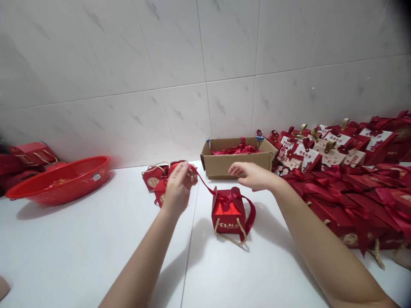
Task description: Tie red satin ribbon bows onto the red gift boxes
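Observation:
A small red gift box (228,216) with gold lettering and a twisted gold rope handle (229,239) stands on the white table in front of me. Dark red ribbon (205,183) runs from its top up to my left hand (180,186), whose fingers pinch the ribbon. On the box's right side, the ribbon's other tail (251,214) loops down to the tabletop. My right hand (252,174) hovers above and right of the box, in front of the cardboard box, fingers apart and curved, apparently holding nothing. Behind my left hand sit more red gift boxes (154,177), partly hidden.
An open cardboard box (237,164) of red ribbons (236,148) stands against the tiled wall. A red plastic basin (69,186) sits at left, beside red boxes (34,155). Many ribboned boxes (337,205) and white-and-red gift bags (306,156) crowd the right side.

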Demonstrator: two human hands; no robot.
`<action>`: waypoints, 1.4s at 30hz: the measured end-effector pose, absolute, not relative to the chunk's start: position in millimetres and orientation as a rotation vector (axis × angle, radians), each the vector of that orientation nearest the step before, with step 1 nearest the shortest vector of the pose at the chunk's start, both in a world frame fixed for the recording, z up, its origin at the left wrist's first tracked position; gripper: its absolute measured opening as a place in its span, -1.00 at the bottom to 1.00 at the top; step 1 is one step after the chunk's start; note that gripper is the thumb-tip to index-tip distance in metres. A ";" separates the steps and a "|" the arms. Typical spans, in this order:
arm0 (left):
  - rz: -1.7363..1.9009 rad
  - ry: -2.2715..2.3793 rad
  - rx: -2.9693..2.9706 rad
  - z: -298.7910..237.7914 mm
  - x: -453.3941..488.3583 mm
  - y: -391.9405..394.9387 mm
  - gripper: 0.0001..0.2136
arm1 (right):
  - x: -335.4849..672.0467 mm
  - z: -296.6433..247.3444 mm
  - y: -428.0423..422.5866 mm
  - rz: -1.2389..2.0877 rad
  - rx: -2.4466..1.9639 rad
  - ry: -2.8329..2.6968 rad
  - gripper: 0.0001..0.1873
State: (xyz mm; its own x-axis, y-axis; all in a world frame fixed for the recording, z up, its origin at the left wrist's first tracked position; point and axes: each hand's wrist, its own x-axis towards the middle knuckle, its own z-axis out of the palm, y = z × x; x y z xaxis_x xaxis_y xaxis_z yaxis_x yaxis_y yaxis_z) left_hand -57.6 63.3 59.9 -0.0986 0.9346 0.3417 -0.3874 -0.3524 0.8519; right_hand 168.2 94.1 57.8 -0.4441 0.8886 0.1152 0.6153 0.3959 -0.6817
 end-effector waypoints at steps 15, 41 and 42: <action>1.592 1.471 1.598 133.0 -105.8 47.7 -0.77 | 179.0 63.9 99.7 1.004 -1.376 -2.676 -0.59; 1.334 1.765 1.745 126.1 -111.9 43.9 -0.58 | 201.4 85.4 84.8 1.370 -0.838 -1.736 -0.71; 1.385 1.728 1.748 126.2 -109.5 44.0 -0.58 | 201.7 85.4 85.2 1.404 -0.822 -1.691 -0.70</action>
